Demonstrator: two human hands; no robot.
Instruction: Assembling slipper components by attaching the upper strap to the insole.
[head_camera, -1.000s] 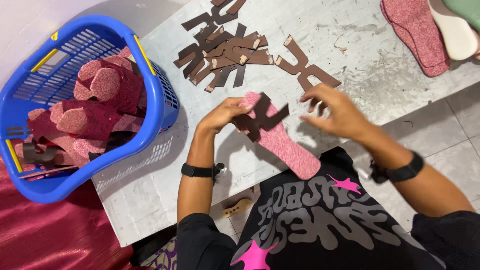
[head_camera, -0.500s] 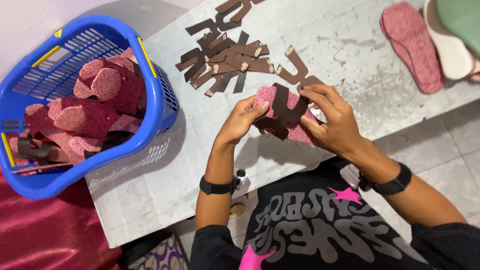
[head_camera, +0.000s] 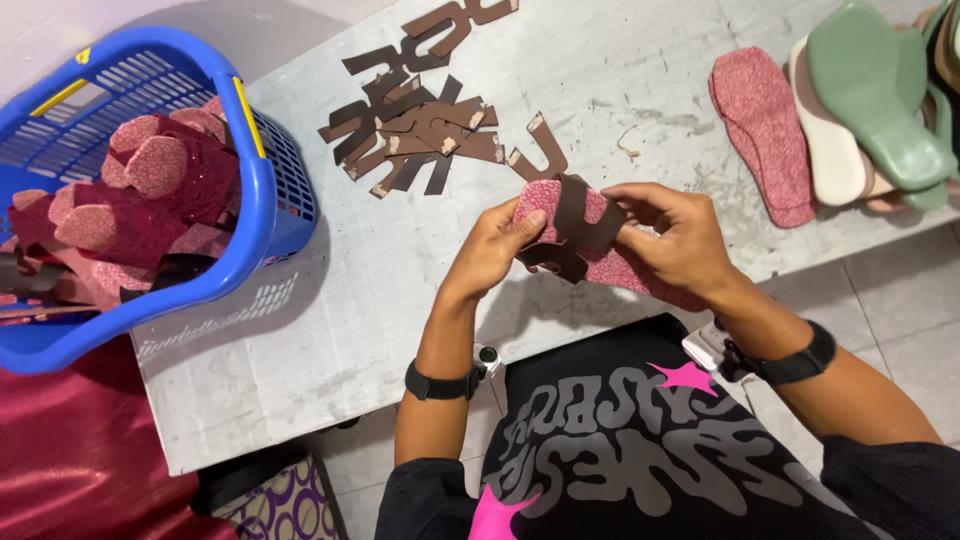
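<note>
Nearest, both hands work over the near edge of the bench (head_camera: 300, 380): the left hand (head_camera: 490, 255) pinches the toe end of a pink insole (head_camera: 600, 262), and the right hand (head_camera: 675, 240) clamps a brown strap (head_camera: 580, 215) across it, so both grips are closed on the one piece, held just above the bench. The strap could slip askew, I judge, if either pinch loosens, since it lies loose over the insole. Beyond the insole, one strap (head_camera: 540, 155) lies alone, then a pile of straps (head_camera: 415, 125), about ten, too overlapped to count. Right of the insole lie one pink sole (head_camera: 765, 135) and a stack of soles (head_camera: 870, 110), at least three. Left stands one blue basket (head_camera: 255, 215) of finished pieces.
</note>
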